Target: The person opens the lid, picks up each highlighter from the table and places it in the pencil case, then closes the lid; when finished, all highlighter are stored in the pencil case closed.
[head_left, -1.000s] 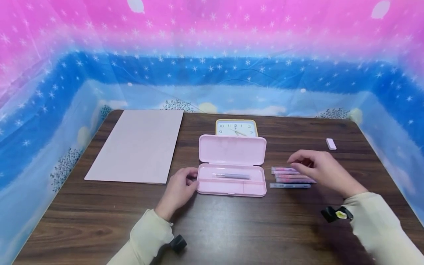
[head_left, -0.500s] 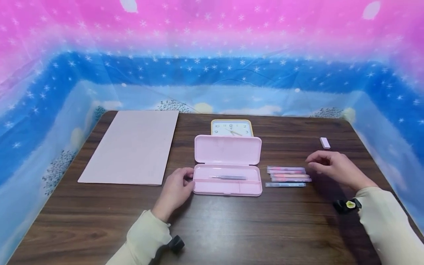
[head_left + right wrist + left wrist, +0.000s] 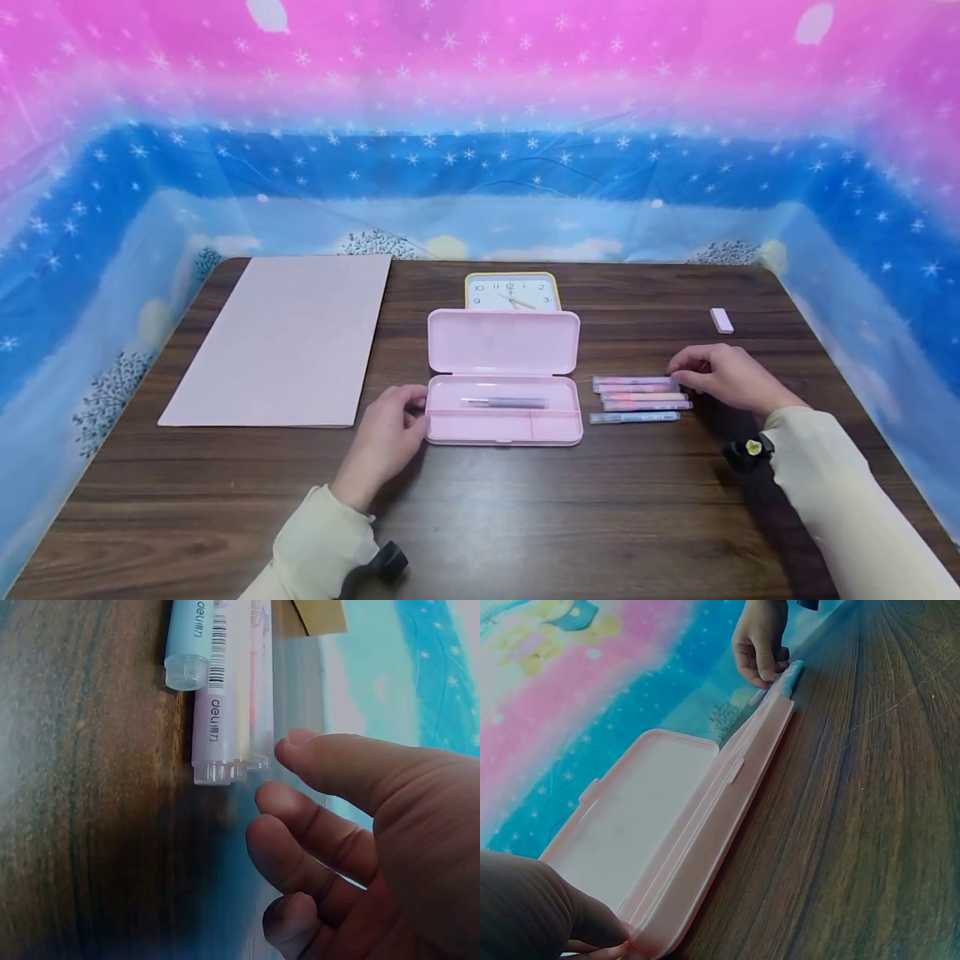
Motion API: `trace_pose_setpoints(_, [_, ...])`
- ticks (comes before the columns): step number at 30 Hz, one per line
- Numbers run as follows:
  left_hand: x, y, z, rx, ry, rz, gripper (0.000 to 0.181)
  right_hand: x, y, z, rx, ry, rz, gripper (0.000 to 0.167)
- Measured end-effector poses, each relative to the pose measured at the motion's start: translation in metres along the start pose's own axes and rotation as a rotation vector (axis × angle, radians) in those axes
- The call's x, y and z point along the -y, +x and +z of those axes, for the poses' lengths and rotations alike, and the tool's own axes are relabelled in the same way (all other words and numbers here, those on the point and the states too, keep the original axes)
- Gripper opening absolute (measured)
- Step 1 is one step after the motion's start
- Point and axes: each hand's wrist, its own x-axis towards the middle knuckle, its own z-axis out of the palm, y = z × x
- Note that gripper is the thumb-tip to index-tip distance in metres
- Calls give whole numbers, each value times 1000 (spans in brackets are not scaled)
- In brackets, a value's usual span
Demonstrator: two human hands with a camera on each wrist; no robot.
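Pens (image 3: 645, 397) lie side by side just left of the person's right hand (image 3: 733, 377), four close together, with a blue pen (image 3: 634, 417) beside them on the side nearer the person. The right hand is poised at their right ends, thumb and fingers parted and loosely bent; whether a fingertip touches a pen cannot be told.

The left hand (image 3: 386, 433) grips the left end of a pink pencil case (image 3: 480, 427), its thumb at the corner. The case sits between the two hands, left of the pens, its lid (image 3: 503, 342) tilted back, away from the person. One grey pen (image 3: 510, 402) lies lengthwise in the long rear compartment, and a divider splits the front into a longer and a shorter section.

Beyond the right hand is a white eraser (image 3: 722, 321). Behind the lid, farther off than both hands, a yellow-rimmed clock (image 3: 487, 292) is partly hidden. A large pale folder (image 3: 277, 342) lies beyond and left of the left hand. All rest on a dark wooden bench (image 3: 495, 533).
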Motion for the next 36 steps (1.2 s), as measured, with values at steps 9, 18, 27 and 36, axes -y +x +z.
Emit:
trace_pose_setpoints(9, [2,1,3,-9,1,27,31,1,8,-1,76,30,22,12])
trace_pose_setpoints(18, [3,0,3,-16,7,18,32,-2,15,0,79,20,13,11])
trace_pose_setpoints(27, [3,0,4,-16,11,23,32,-2,13,0,49,9,0,12])
trace_pose_setpoints(36, [4,0,4,-23,7,29,32,7,0,-14,-32,-4,22,17])
